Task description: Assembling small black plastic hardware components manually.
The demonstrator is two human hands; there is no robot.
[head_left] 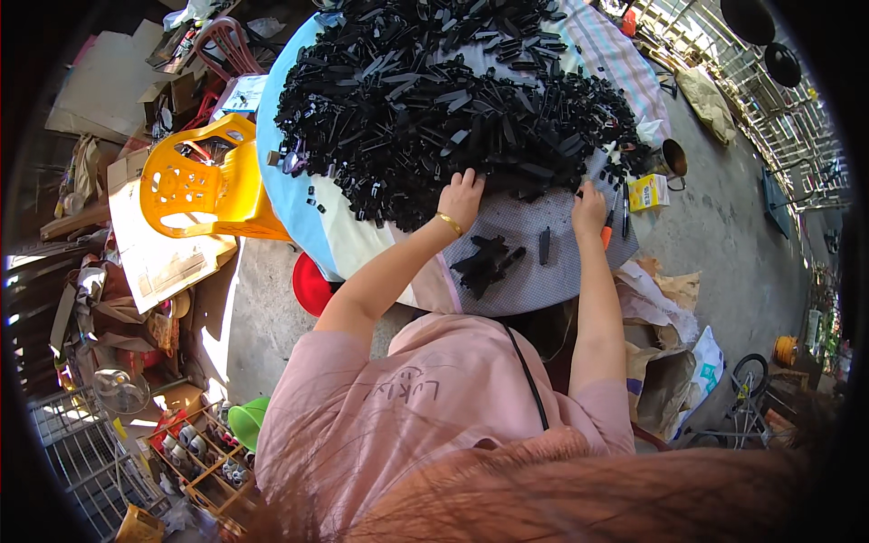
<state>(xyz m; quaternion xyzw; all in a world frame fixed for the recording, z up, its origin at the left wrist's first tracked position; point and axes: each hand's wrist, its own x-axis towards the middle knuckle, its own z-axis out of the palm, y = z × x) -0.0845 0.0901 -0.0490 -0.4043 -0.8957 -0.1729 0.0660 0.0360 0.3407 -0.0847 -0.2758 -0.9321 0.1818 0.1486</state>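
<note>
Heap of small black plastic parts (pixel 434 100) on the round cloth-covered worktop (pixel 299 208). Left hand (pixel 462 195) and right hand (pixel 588 210) rest apart at the heap's near edge, fingers spread on loose pieces – whether either grips one cannot be told. Parts look light, stiff and snag-prone – best pinched singly at mid-length

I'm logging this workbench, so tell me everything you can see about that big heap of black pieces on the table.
The heap of black pieces is a dense mound of small, dark, plastic-looking parts, many of them short bars and clips, lying at all angles. It covers most of the far side of the round table, on its cloth covering. Loose strays lie scattered off its left edge. The left hand and right hand both rest at its near edge. A small separate cluster lies nearer the person.
</note>
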